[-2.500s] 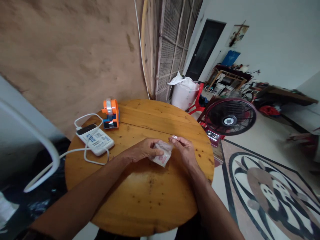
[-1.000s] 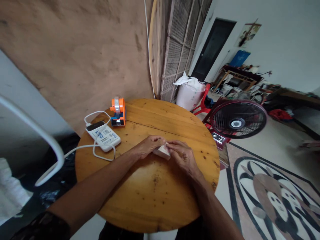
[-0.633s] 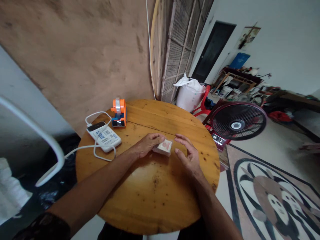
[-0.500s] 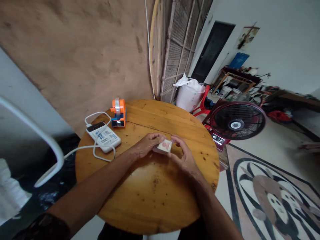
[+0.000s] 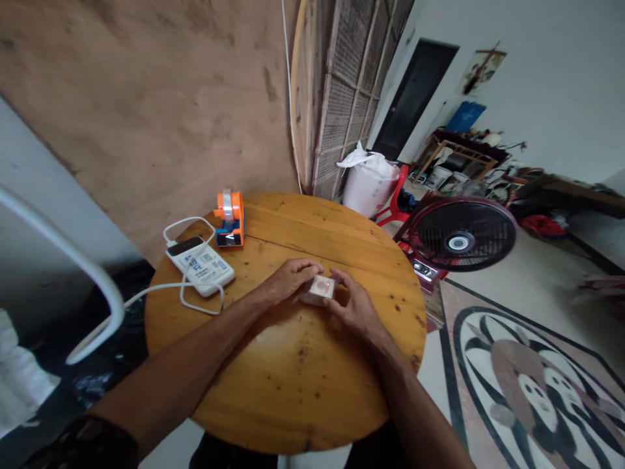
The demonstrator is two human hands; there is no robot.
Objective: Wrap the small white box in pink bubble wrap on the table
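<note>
White with a pinkish-red mark on top, a small box [image 5: 322,286] sits between two bare hands, near the middle of a round wooden table [image 5: 293,378]; whether it rests on the wood or is held just above is hard to tell. At the box's left, the left hand [image 5: 288,281] has its thumb and fingers bent and drawn close together by the far-left corner; whether they grip it cannot be told. At the box's right, the right hand [image 5: 357,306] has thumb and forefinger spread apart, the thumb at the near corner, the forefinger by the far one, the palm clear of it; any squeeze cannot be told either. To the left of the box lies a white device [image 5: 212,277] with a looping white cable [image 5: 156,285]. Beyond the box and to its left stands an orange and blue tape dispenser [image 5: 238,225]. Well to the box's right is a dark red fan [image 5: 460,243]; beyond the box, off the table, a white sack [image 5: 368,185] stands beside a red chair [image 5: 398,189].
</note>
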